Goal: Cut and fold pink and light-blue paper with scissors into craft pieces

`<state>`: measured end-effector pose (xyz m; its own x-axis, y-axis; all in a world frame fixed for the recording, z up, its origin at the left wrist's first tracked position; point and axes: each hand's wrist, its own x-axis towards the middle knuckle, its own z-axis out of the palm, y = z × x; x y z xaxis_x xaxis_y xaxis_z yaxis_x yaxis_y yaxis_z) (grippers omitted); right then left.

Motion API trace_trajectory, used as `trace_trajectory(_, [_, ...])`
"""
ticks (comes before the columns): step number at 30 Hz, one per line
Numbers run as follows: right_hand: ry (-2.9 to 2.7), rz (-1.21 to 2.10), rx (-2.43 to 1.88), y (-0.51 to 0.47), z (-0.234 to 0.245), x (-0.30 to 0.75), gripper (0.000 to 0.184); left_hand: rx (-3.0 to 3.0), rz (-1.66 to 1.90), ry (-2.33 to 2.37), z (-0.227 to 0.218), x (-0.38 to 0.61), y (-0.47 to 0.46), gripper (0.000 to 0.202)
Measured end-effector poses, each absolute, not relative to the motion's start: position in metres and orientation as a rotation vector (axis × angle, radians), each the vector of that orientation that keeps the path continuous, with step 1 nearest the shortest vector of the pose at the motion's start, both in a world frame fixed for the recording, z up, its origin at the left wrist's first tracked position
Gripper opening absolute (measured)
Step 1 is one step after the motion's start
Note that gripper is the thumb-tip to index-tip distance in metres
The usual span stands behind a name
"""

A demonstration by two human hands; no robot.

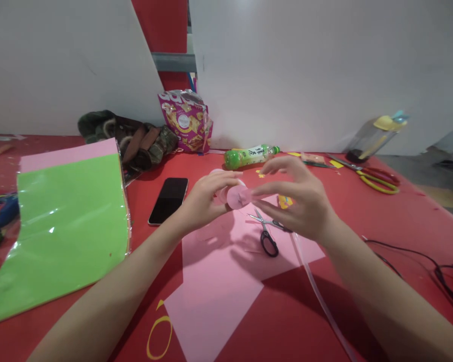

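My left hand (204, 201) and my right hand (298, 198) meet above the red table, both pinching a small pink paper piece (237, 196) between them. The left fingers curl around its left side. My right thumb and forefinger touch its right edge while the other right fingers are spread above. Below the hands lies a pink paper sheet (219, 281) with small black-handled scissors (268, 239) resting on it.
A black phone (169, 199) lies left of the hands, and a pack of green and pink sheets (64, 226) farther left. A green bottle (249, 156), snack bag (184, 120), red-yellow scissors (377, 178), clear tube (317, 291) and black cable (419, 261) surround them.
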<state>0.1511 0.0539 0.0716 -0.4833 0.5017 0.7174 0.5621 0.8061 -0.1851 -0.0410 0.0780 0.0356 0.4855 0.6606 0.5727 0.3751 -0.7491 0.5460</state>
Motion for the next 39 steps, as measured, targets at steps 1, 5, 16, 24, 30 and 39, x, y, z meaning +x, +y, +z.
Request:
trace_trajectory(1, [-2.140, -0.110, -0.813, 0.053, 0.074, 0.152, 0.003, 2.380, 1.145, 0.881, 0.036, -0.041, 0.078, 0.025])
trace_trajectory(5, [-2.113, -0.122, -0.889, 0.052, 0.074, 0.151, 0.007, 2.386, 1.130, 0.865, 0.037, -0.041, 0.078, 0.024])
trace_trajectory(16, [-2.118, 0.010, -0.902, 0.059, 0.059, 0.147, 0.007, 2.388, 1.119, 0.850, 0.040, -0.039, 0.075, 0.028])
trace_trajectory(24, [-2.075, 0.115, -0.922, 0.061, 0.054, 0.147, 0.006, 2.350, 1.115, 0.828, 0.040, -0.040, 0.074, 0.029])
trace_trajectory(30, [-2.012, 0.361, -0.829, 0.071, 0.048, 0.152, 0.013, 2.289, 1.101, 0.813, 0.044, -0.042, 0.074, 0.032])
trace_trajectory(39, [-1.799, 0.433, -1.259, 0.075, 0.044, 0.153, 0.023, 2.190, 1.305, 0.881, 0.038, -0.044, 0.079, 0.029])
